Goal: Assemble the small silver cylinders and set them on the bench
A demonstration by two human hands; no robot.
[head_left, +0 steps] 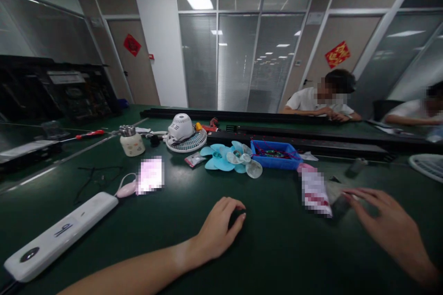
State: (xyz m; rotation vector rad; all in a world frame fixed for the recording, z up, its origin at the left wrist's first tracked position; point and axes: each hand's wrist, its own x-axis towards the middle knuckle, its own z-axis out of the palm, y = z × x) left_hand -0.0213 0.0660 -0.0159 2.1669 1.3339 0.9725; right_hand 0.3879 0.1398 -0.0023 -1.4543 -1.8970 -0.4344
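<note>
My left hand [221, 227] rests over the green table, its fingers curved and the thumb apart from the index finger, with nothing in it. On the right, my right hand [387, 219] has thumb and fingertips brought together at a small blurred grey, partly see-through item [341, 206], whose kind I cannot make out. Close to it lies a white and pink packet [315, 193], blurred out in part. Ahead of my hands are light-blue fan blades [221, 156] with smaller clear blades [238, 156] on top.
Behind stand a blue tray [277, 162] of wires, a white fan head [182, 129] and a cream jar [133, 144]. A white power strip [62, 235] lies at left, beyond it a red screwdriver [90, 134]. Across the table sits a person [304, 100].
</note>
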